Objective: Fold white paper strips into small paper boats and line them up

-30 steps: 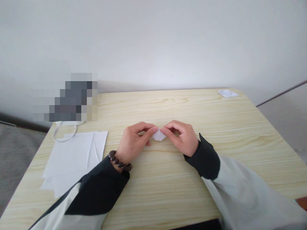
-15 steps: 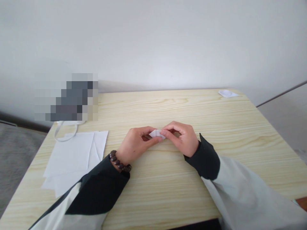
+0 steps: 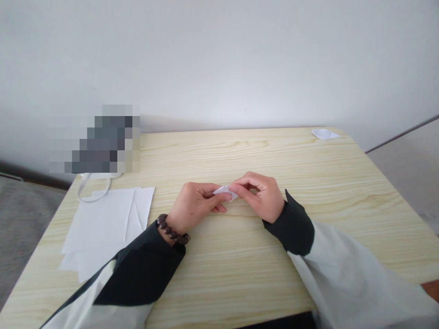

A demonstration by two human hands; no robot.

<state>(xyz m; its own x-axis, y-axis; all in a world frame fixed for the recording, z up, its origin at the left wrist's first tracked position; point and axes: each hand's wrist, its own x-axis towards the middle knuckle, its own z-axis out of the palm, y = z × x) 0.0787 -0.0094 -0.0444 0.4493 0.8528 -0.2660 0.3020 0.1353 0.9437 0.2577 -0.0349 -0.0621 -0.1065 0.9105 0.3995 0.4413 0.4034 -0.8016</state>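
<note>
White wall [image 3: 219,59] fills the back, plain across its whole width. Against it stands the table [image 3: 219,278], pale and wood-grained, its far corners rounded. Two sleeves [image 3: 353,269], light grey with black cuffs, reach in over it from the near side. Loose white sheets [image 3: 99,224] overlap at the left, partly covered by the left sleeve. Behind them sits a dark object [image 3: 103,141], pixelated beyond recognition. Both hands meet over the middle of the table: the left hand [image 3: 195,203] pinches the slip between thumb and fingers, and the right hand [image 3: 259,194] grips its other end the same way. A white loop [image 3: 92,200] overlaps the sheets' far edge. Brown beads [image 3: 170,231] circle the left wrist. Near the far right corner lies a folded paper [image 3: 324,134]. Smallest is the slip [image 3: 222,189], white and creased, between both sets of fingertips.
</note>
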